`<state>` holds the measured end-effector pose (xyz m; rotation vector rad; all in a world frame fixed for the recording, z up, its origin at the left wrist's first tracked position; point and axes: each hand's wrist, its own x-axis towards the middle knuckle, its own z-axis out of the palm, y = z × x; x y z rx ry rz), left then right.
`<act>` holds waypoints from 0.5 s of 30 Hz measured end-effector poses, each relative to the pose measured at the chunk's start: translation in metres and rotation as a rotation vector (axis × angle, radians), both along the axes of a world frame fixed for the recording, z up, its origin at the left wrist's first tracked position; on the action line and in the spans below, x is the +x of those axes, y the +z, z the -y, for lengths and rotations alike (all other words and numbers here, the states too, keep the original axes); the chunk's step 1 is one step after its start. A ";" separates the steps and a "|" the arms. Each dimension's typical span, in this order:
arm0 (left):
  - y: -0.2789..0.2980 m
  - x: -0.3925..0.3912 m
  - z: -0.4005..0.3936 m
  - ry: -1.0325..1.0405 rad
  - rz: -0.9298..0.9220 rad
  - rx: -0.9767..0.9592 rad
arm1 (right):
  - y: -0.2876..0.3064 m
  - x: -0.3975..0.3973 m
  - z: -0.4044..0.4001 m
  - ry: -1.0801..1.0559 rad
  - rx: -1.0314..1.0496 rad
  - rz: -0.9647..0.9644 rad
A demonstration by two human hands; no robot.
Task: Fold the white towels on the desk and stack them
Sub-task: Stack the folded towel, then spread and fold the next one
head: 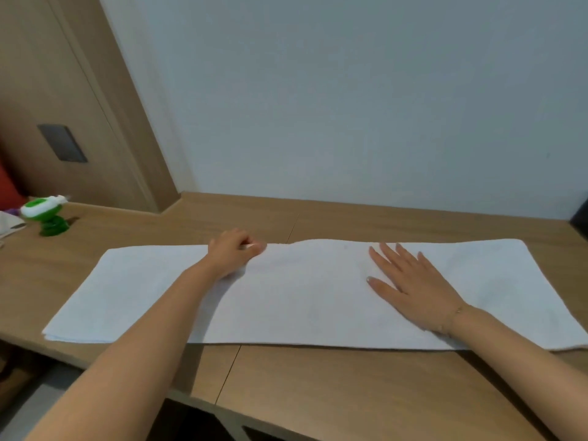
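A long white towel (305, 300) lies flat across the wooden desk (318, 383), folded lengthwise into a wide strip with layered edges showing at its left end. My left hand (232, 253) sits at the towel's far edge near the middle, fingers curled and pinching that edge. My right hand (410, 284) lies flat on the right half of the towel, fingers straight and spread, pressing the cloth down.
A green and white device (44, 214) stands on the desk at the far left, beside some pale cloth at the frame edge. A dark object (580, 218) sits at the far right. A white wall rises behind the desk, with a wooden panel to the left.
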<state>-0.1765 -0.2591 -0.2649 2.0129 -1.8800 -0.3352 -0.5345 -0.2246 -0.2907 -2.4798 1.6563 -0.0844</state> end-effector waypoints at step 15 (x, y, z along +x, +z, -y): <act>-0.008 -0.115 -0.023 -0.286 0.135 -0.222 | 0.014 0.003 0.003 -0.067 0.018 -0.005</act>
